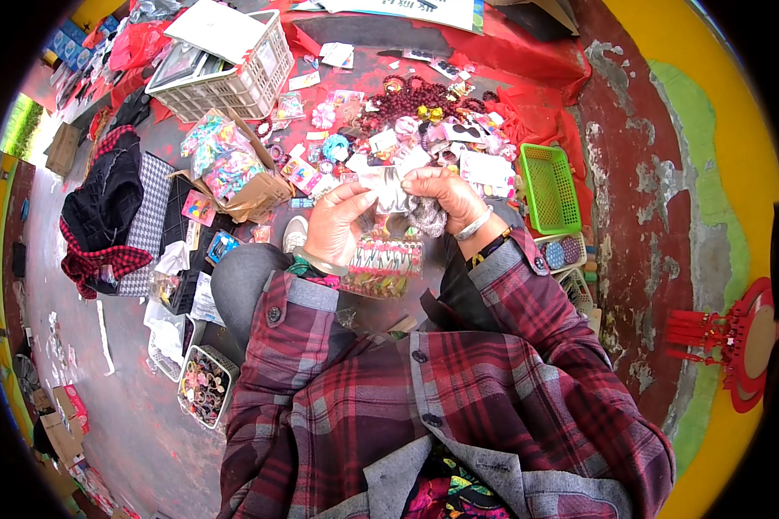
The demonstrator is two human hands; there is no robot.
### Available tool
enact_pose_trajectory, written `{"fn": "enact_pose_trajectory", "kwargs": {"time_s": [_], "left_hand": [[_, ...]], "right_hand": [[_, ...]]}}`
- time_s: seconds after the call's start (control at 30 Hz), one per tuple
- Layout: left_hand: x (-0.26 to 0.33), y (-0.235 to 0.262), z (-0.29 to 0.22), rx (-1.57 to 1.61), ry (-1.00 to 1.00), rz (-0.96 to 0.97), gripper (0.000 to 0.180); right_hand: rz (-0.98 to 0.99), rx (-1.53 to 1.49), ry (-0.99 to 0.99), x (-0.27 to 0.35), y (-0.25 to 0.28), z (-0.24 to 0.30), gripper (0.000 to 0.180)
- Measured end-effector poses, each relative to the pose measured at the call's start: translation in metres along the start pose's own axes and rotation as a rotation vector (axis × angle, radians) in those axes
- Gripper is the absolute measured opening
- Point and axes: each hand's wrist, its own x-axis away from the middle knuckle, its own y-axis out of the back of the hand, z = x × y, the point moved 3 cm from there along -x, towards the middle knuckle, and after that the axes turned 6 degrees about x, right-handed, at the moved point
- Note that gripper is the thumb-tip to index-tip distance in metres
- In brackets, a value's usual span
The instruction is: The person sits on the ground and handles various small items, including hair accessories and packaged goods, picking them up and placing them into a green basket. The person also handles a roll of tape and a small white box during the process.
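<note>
My left hand and my right hand are raised in front of me, both closed in a pinch. Between them stretches a small, pale, shiny piece that looks like a plastic bag; its exact kind is hard to tell. A fuzzy grey hair scrunchie hangs under my right fingers, against the palm. Below the hands lies a clear pack of small striped items. Just beyond are a blue scrunchie, dark red bead strings and white cards.
A green plastic basket stands at right on red cloth. At left are an opened carton of colourful packets, a cream crate, a dark jacket and a small basket of hair ties. A peeling wall bounds the right side.
</note>
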Motion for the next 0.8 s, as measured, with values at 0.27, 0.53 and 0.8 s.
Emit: {"fn": "enact_pose_trajectory", "kwargs": {"time_s": [0.27,0.53,0.8], "left_hand": [[-0.002,0.001,0.003,-0.061,-0.041,-0.063,0.016],[-0.003,0.013,0.003,-0.328,-0.249,-0.207,0.016],[0.0,0.008,0.008,-0.247,-0.038,-0.186,0.017]], "right_hand": [[-0.04,0.083,0.0,0.002,-0.005,0.002,0.011],[-0.097,0.182,0.058,-0.003,-0.001,-0.003,0.01],[-0.157,0.253,0.074,-0.002,-0.001,0.002,0.011]]}}
